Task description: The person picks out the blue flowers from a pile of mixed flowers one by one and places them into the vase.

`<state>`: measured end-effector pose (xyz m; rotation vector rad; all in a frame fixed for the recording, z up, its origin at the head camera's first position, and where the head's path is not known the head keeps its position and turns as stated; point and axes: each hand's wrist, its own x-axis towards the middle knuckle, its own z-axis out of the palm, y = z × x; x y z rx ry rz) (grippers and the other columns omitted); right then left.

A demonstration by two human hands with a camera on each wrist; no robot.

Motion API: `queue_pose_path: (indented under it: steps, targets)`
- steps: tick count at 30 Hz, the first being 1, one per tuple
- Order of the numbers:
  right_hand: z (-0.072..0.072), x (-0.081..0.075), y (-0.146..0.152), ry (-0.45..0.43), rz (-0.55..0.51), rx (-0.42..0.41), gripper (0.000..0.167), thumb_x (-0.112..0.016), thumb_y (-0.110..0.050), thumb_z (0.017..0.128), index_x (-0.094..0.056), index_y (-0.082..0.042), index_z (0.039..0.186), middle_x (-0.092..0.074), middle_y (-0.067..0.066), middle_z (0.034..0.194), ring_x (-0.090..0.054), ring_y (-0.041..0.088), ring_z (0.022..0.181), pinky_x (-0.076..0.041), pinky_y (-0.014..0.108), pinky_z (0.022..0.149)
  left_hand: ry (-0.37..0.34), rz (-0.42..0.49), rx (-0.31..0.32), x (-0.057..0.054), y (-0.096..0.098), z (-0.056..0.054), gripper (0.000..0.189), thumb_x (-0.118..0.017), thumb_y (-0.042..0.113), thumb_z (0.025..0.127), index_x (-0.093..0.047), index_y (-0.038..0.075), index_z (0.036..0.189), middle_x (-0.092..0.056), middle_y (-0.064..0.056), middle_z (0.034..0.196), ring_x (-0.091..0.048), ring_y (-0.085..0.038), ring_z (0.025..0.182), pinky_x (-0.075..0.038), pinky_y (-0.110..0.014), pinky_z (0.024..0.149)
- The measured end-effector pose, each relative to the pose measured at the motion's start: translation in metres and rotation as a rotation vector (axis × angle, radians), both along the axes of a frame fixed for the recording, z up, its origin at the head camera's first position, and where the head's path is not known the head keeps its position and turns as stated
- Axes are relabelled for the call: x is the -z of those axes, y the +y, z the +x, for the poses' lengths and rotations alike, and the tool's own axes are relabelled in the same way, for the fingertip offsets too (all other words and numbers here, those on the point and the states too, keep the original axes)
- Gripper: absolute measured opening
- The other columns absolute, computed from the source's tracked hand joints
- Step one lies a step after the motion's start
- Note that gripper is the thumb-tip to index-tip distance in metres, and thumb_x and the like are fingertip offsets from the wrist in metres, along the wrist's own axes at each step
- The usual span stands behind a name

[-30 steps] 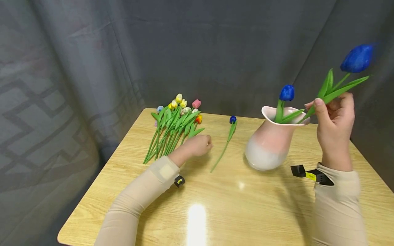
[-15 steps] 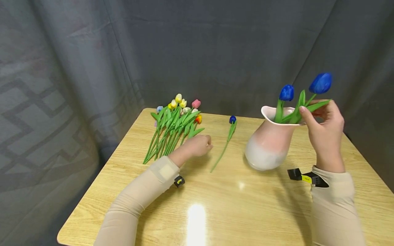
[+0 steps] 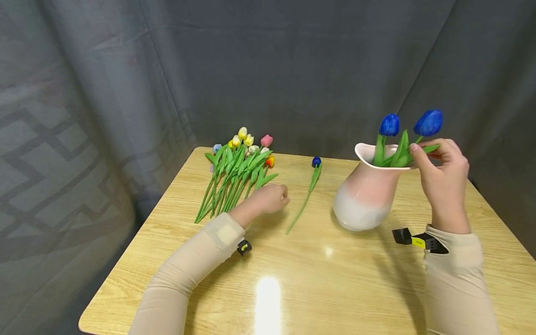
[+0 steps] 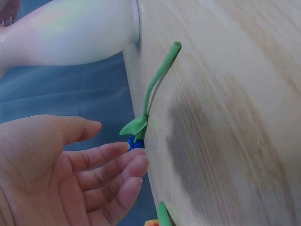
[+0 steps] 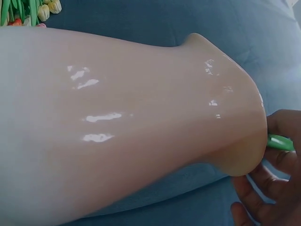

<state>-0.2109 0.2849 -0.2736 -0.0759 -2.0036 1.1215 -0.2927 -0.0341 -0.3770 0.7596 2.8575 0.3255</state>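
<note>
My right hand [image 3: 445, 179] is at the rim of a pink-and-white vase [image 3: 364, 195], pinching a blue tulip [image 3: 428, 123] by its leaves and stem. The tulip's lower stem is hidden inside the vase. A second blue tulip [image 3: 389, 124] stands in the vase just left of it. In the right wrist view, green stem [image 5: 281, 142] shows between the fingers beside the rim. My left hand [image 3: 270, 197] holds nothing, its fingers loosely bent in the left wrist view. It hovers over the table between the flower pile and a third blue tulip [image 3: 316, 163], which lies with its stem toward me.
A pile of artificial tulips [image 3: 238, 174] in yellow, white, pink, orange and pale blue lies at the table's back left. The wooden table [image 3: 318, 288] has a rounded front-left corner. Grey curtains [image 3: 293, 70] hang behind and beside it.
My right hand has moved left and lowered the blue tulip into the vase, so its bloom sits lower beside the other one. My left hand has stayed in place.
</note>
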Motion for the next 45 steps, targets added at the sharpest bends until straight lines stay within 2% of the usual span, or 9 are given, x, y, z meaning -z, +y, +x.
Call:
queue_pose_path:
  steps: [5, 11, 14, 17, 20, 29, 32, 37, 45]
  targets:
    - [0.000, -0.003, 0.002, -0.048, 0.011, 0.009, 0.007, -0.067, -0.023, 0.090, -0.066, -0.025, 0.084, -0.050, -0.022, 0.085, -0.047, -0.004, 0.084, -0.036, 0.016, 0.074, -0.001, -0.001, 0.012, -0.001, 0.000, 0.001, 0.028, -0.049, 0.032, 0.101, -0.062, 0.009, 0.112, -0.068, -0.005, 0.101, -0.060, -0.016, 0.082, -0.052, -0.034, 0.076]
    - [0.004, -0.008, 0.004, -0.224, 0.116, -0.010, 0.027, -0.063, -0.033, 0.093, -0.065, -0.007, 0.098, -0.044, -0.025, 0.092, -0.043, -0.006, 0.086, -0.036, 0.013, 0.074, -0.008, 0.001, 0.011, 0.000, 0.000, 0.001, 0.029, -0.049, 0.032, 0.101, -0.061, 0.009, 0.113, -0.068, -0.005, 0.101, -0.059, -0.016, 0.080, -0.051, -0.034, 0.076]
    - [0.007, -0.007, 0.005, -0.302, 0.128, -0.052, 0.024, -0.060, -0.040, 0.094, -0.061, -0.018, 0.105, -0.042, -0.025, 0.098, -0.043, -0.006, 0.089, -0.035, 0.014, 0.075, -0.005, 0.000, 0.005, 0.000, 0.000, 0.001, 0.029, -0.049, 0.032, 0.101, -0.061, 0.009, 0.114, -0.068, -0.006, 0.102, -0.059, -0.016, 0.081, -0.051, -0.035, 0.076]
    - [0.011, -0.002, 0.007, -0.282, 0.053, -0.111, 0.019, -0.061, -0.036, 0.094, -0.052, -0.032, 0.109, -0.044, -0.022, 0.102, -0.046, -0.005, 0.092, -0.036, 0.015, 0.078, -0.006, 0.003, 0.004, 0.001, -0.001, 0.000, 0.029, -0.048, 0.032, 0.101, -0.061, 0.009, 0.114, -0.068, -0.006, 0.102, -0.060, -0.016, 0.081, -0.052, -0.035, 0.077]
    - [0.013, 0.005, 0.011, -0.258, 0.014, -0.184, 0.032, -0.062, -0.028, 0.094, -0.044, -0.031, 0.120, -0.043, -0.021, 0.108, -0.045, -0.002, 0.096, -0.036, 0.012, 0.079, -0.012, 0.008, 0.003, 0.002, 0.000, 0.000, 0.029, -0.048, 0.032, 0.101, -0.061, 0.009, 0.114, -0.068, -0.006, 0.102, -0.060, -0.016, 0.081, -0.052, -0.034, 0.077]
    - [0.005, 0.041, 0.033, -0.285, 0.175, -0.607, 0.077, -0.057, 0.006, 0.091, -0.011, -0.015, 0.149, -0.030, -0.014, 0.127, -0.040, -0.002, 0.109, -0.039, 0.002, 0.084, -0.031, 0.011, -0.003, 0.003, -0.001, 0.001, 0.029, -0.049, 0.032, 0.101, -0.061, 0.009, 0.114, -0.067, -0.005, 0.101, -0.060, -0.015, 0.079, -0.052, -0.034, 0.075]
    - [-0.003, 0.056, 0.041, -0.347, 0.187, -0.731, 0.092, -0.058, 0.011, 0.088, 0.000, -0.019, 0.152, -0.029, 0.001, 0.135, -0.040, -0.004, 0.109, -0.043, 0.004, 0.082, -0.027, 0.009, -0.007, 0.003, -0.001, 0.001, 0.029, -0.049, 0.032, 0.101, -0.061, 0.009, 0.114, -0.068, -0.005, 0.102, -0.060, -0.016, 0.081, -0.052, -0.035, 0.076]
    - [-0.014, 0.081, 0.053, -0.495, 0.212, -0.820, 0.095, -0.065, 0.008, 0.084, 0.003, -0.006, 0.149, -0.024, 0.031, 0.139, -0.043, -0.011, 0.105, -0.047, 0.009, 0.080, -0.024, 0.004, -0.008, 0.003, -0.001, 0.001, 0.028, -0.049, 0.033, 0.101, -0.061, 0.010, 0.113, -0.067, -0.005, 0.102, -0.061, -0.016, 0.083, -0.053, -0.035, 0.077]
    - [-0.027, 0.119, 0.062, -0.712, 0.272, -0.947, 0.082, -0.074, -0.003, 0.081, -0.020, 0.001, 0.144, -0.047, -0.007, 0.127, -0.053, -0.004, 0.107, -0.050, 0.022, 0.085, -0.025, 0.012, -0.010, 0.004, -0.002, 0.001, 0.027, -0.049, 0.033, 0.101, -0.061, 0.010, 0.111, -0.067, -0.004, 0.098, -0.060, -0.015, 0.081, -0.052, -0.034, 0.075]
